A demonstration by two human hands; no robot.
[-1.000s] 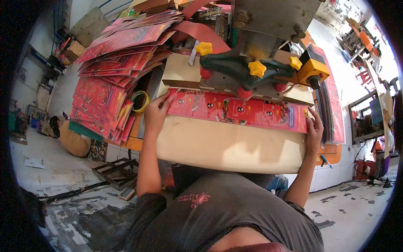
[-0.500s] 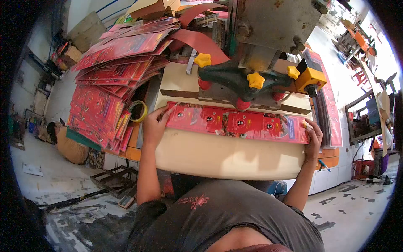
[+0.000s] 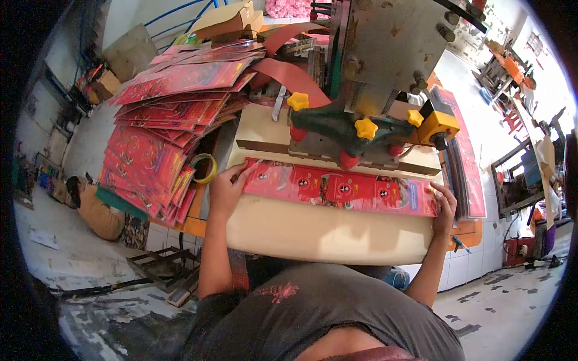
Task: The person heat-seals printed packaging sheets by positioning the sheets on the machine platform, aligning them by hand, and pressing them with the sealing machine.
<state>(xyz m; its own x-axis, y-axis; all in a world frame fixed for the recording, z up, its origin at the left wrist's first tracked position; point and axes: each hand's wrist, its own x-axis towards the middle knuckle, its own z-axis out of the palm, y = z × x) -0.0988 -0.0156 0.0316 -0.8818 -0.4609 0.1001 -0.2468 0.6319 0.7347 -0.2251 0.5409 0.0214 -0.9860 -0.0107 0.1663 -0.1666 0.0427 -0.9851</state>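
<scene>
A long red printed plastic strip (image 3: pixel 343 186) lies across the cream work board (image 3: pixel 325 231), just in front of the press machine. My left hand (image 3: pixel 227 189) pinches its left end between thumb and fingers. At the opposite end, my right hand (image 3: pixel 444 209) grips the strip's edge, with the thumb toward the strip. Above and behind the strip, the press head (image 3: pixel 355 129) carries yellow star-shaped knobs and red feet. The strip's back edge runs close along the front of the press plate (image 3: pixel 421 161).
A tall, uneven stack of red printed sheets (image 3: pixel 174 114) leans at the left. Beside it sits a roll of yellow tape (image 3: pixel 205 168). Another stack of sheets (image 3: pixel 466 162) lies at the right, near a blue pen (image 3: pixel 461 244). A yellow switch box (image 3: pixel 438 127) juts from the press.
The camera view has tilted slightly, so the machine and board sit lower in the picture. Both hands keep their hold on the strip, which stays in nearly the same place before the press.
</scene>
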